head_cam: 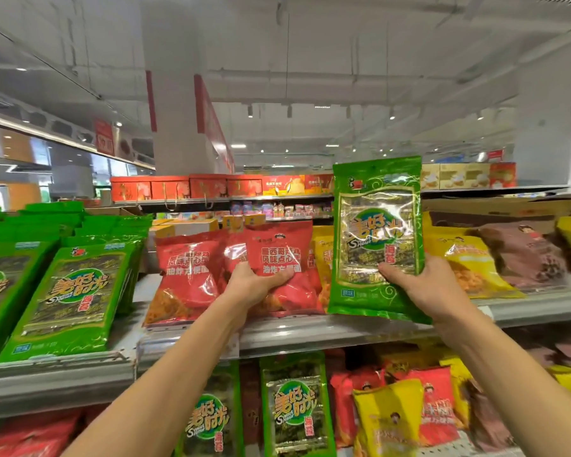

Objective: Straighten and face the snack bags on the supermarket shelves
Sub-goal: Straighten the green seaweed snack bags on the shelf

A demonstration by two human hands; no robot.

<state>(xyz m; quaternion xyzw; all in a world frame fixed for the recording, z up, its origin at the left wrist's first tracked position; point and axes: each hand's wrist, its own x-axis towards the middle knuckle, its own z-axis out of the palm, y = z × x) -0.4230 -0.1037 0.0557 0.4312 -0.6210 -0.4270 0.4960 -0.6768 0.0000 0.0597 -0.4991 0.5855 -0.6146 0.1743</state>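
Both hands are busy: the left hand point(254, 282) curls round the lower part of a red snack bag point(277, 258) standing on the upper shelf point(310, 334), while the right hand point(419, 285) grips the bottom of a green seaweed bag point(376, 235), lifted upright in front of the yellow bags point(468, 265). That green bag looks out of place here; its own kind stands in the green row point(70, 291) to the left, already faced. Judging by this, the work is partway: red and yellow bags lean unevenly, and the lower shelf bags point(389, 420) sit mixed and tilted, not yet tidied.
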